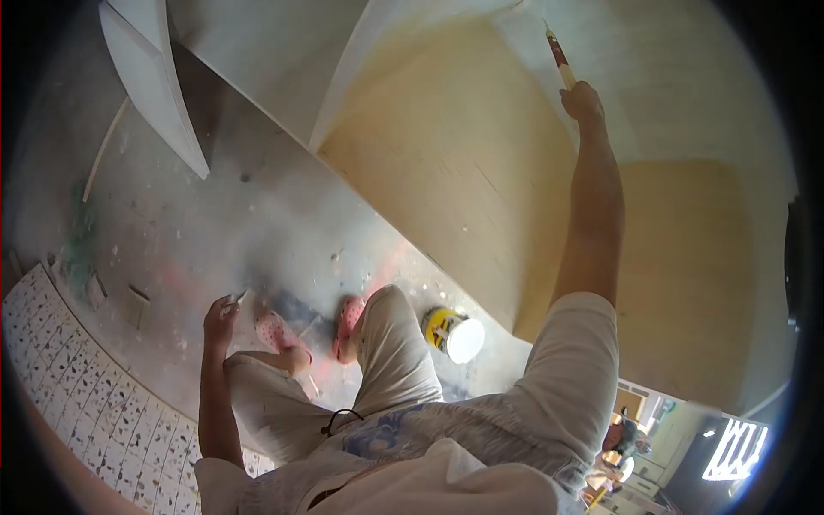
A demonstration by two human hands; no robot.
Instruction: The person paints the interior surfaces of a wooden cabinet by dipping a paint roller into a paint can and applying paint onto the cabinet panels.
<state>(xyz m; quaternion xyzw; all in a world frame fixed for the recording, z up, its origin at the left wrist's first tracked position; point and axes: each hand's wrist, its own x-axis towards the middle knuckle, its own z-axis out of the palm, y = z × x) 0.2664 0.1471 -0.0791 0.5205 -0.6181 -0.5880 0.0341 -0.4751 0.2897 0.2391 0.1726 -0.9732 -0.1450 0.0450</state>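
My right hand [585,101] is stretched out at the upper right, its fingers wrapped round the red-brown and cream handle of a paint roller [560,60]. The roller's thin metal rod runs up to the top edge of the view, where its head barely shows against a large wooden panel [429,146]. White paint covers the panel's upper part; bare tan wood shows lower down. My left hand [221,319] hangs low beside my knee, fingers closed. Something small and pale sits at its fingertips, too small to name.
A yellow and black paint bucket [453,335] with a white top stands on the stained grey floor [257,223], by my pink-shod feet. White boards [154,77] lean at the upper left. Speckled tiles [94,378] lie at lower left. Another person [611,468] is partly visible at lower right.
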